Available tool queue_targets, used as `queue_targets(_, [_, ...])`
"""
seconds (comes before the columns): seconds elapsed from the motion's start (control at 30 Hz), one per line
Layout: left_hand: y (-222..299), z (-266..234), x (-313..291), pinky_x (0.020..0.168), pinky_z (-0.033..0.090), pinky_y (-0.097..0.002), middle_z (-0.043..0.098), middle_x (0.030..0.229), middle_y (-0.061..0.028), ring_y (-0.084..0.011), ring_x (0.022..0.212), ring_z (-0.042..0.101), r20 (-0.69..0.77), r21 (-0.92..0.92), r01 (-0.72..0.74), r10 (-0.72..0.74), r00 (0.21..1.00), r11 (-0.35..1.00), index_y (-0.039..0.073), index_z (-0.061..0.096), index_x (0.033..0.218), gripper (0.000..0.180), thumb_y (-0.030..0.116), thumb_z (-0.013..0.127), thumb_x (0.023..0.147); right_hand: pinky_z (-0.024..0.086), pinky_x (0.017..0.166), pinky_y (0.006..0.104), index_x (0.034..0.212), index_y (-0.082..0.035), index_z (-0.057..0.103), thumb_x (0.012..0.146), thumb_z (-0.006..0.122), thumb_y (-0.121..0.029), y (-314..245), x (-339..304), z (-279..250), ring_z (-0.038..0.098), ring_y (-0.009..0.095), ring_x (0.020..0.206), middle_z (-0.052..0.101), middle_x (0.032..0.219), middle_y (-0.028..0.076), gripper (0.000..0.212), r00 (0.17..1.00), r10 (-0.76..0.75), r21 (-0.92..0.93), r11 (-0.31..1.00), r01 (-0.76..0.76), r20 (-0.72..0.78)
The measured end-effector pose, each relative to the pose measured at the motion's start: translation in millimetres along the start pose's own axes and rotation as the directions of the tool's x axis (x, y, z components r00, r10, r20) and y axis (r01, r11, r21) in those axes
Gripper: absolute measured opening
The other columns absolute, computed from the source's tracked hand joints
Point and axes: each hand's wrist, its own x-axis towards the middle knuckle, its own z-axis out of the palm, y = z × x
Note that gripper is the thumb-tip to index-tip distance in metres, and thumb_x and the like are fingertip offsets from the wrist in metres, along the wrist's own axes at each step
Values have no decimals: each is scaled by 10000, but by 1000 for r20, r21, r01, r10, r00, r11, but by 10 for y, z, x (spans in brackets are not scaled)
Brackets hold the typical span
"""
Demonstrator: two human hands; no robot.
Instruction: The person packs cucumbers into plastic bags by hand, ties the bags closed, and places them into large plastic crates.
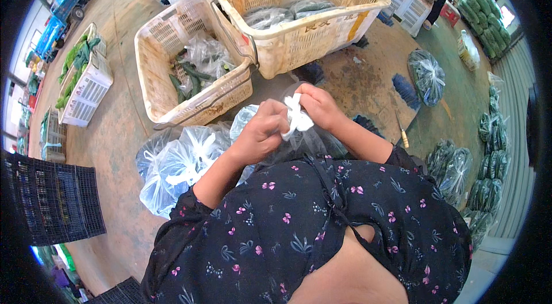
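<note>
In front of my chest, both hands are closed on the bunched white top of a see-through plastic bag (296, 117). My left hand (263, 133) grips its left side with the fingers curled in. My right hand (317, 106) pinches the other side, a short way from the left. Below the hands hangs the bag's body, partly hidden by my arms and dress; what it contains is hard to make out. Beside my left forearm lie several see-through bags (190, 157) with white knotted tops.
Ahead stand two dirty cream plastic crates: a smaller one (150, 77) with cucumbers (195, 74) and plastic, a larger one (305, 37) with bagged produce. A knife (403, 134) lies at right, near a filled bag (426, 77). Black crates (54, 197) stand at left.
</note>
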Motion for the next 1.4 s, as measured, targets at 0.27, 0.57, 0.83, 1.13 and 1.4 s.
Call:
queue_targets(0.27, [170,-238,-182,782,331,-255,425,889,-48,-183,871,422,27,-475,-96,123,992,875,73,537,614,160,-38,573,724,370,540,247,786,-62,579,831,473,-175,59,128,-194,434,100,580,489,655,-5,162,890,441,347,858,-380,-115])
queue_targets(0.57, [111,-244,8,886,385,-348,526,1069,-152,-298,1016,497,-119,442,24,32,992,897,42,564,1037,360,23,617,681,411,612,225,989,-16,522,847,557,-191,-166,-39,-112,472,71,660,527,742,0,228,994,108,274,956,-101,-10])
queue_targets(0.83, [-77,-138,115,668,452,-309,591,825,-104,-250,790,583,-3,436,5,-4,1000,900,44,591,971,276,65,629,699,424,690,221,1257,-37,362,716,616,38,-479,-442,-284,510,79,761,534,843,31,602,996,-76,90,993,71,54])
queue_targets(1.13, [7,-207,214,694,434,-265,574,824,-68,-167,772,556,-97,171,83,-67,993,982,2,573,901,148,88,590,782,422,790,244,1066,19,534,739,675,-115,-427,-735,-567,534,106,886,574,961,51,381,989,-13,291,956,-31,146])
queue_targets(1.4, [546,-213,674,665,455,-360,526,756,-122,-301,753,557,270,446,-292,184,945,846,39,524,906,195,103,561,726,394,658,175,922,-40,512,715,687,-31,-866,-570,-536,475,37,726,523,829,-32,271,990,-69,294,955,30,123])
